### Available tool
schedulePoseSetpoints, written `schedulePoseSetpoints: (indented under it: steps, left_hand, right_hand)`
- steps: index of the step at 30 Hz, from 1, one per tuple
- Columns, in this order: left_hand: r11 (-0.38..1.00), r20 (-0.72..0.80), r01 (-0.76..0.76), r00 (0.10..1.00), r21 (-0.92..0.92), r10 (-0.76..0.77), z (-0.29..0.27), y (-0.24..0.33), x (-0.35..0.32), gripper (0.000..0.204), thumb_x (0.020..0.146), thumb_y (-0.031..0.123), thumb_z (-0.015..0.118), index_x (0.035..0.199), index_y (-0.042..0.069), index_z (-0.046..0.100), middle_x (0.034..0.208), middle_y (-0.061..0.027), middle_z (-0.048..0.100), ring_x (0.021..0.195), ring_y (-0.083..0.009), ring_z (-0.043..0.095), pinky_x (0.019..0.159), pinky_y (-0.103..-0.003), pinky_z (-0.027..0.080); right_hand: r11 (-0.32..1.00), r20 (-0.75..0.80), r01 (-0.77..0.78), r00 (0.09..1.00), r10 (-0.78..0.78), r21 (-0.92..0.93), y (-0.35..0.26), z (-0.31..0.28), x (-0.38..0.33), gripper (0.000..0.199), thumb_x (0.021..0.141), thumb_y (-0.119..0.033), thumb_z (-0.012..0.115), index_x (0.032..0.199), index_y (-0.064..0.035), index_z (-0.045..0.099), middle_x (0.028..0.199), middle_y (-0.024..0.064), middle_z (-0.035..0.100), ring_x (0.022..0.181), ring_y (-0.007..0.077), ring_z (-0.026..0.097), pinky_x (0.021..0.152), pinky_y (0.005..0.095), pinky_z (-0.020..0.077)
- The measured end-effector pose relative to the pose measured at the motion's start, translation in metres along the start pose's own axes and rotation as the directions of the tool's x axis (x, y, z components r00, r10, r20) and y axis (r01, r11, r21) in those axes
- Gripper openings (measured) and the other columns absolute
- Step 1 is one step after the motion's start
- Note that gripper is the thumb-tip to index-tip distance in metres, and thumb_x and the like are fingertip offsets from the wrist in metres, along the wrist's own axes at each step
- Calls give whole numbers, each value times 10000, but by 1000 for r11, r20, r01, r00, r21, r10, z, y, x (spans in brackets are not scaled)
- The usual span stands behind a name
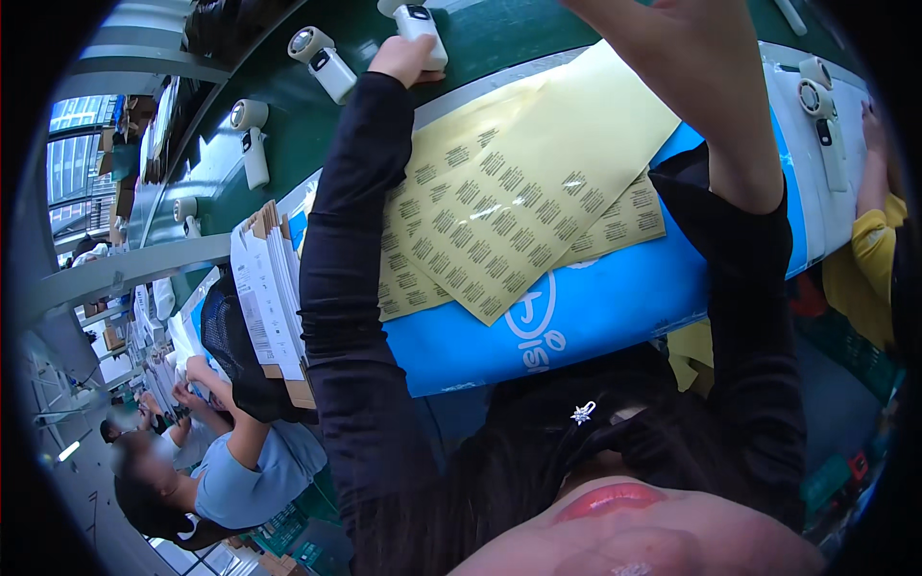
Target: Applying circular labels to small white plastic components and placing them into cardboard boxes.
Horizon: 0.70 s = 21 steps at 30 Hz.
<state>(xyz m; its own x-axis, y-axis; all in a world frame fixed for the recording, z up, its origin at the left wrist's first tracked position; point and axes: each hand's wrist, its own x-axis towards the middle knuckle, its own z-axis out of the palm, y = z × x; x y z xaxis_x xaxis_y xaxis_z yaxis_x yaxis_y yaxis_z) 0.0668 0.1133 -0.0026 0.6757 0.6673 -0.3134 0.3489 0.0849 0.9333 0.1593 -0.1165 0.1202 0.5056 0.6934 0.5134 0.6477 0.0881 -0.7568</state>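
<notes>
At the upper edge, my left hand (pixel 403 60) is closed around the body of a white handheld fan (pixel 423 40), whose head is partly cut off by the picture's rim. My right hand (pixel 665 4) is mostly beyond the top edge, so its fingers cannot be made out; the bare forearm crosses above the sheets. Between my arms lie overlapping pale yellow sticker sheets (pixel 519 197) with rows of small dark-printed labels. They rest on a blue plastic package (pixel 461 360) with white lettering. Just left of my left hand, another white handheld fan (pixel 331 75) lies on the green table (pixel 509 34).
More white fans lie at the left (pixel 254 158) and on a white surface at the right (pixel 826 134). A stack of flattened cartons (pixel 259 288) stands beside my left arm. A person in light blue (pixel 254 470) works at left; a yellow sleeve (pixel 879 250) shows at right.
</notes>
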Motion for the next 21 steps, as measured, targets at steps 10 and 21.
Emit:
schedulePoseSetpoints:
  steps: [10,21]
  left_hand:
    - [790,393,-58,844,-610,365,43,-23,-120,408,831,105,591,1123,-41,346,1001,-195,529,925,-308,595,852,-373,504]
    - [849,301,-300,840,-434,451,58,-50,-113,439,795,162,670,1108,53,383,950,-133,594,887,-272,627,813,-372,505]
  right_hand:
    - [993,430,28,902,24,-116,47,3,-79,53,763,-24,645,782,-38,596,829,56,554,655,142,518,598,207,435]
    - [938,307,139,951,-37,-317,69,27,-127,39,781,34,609,779,-5,603,828,50,541,655,125,520,543,182,443]
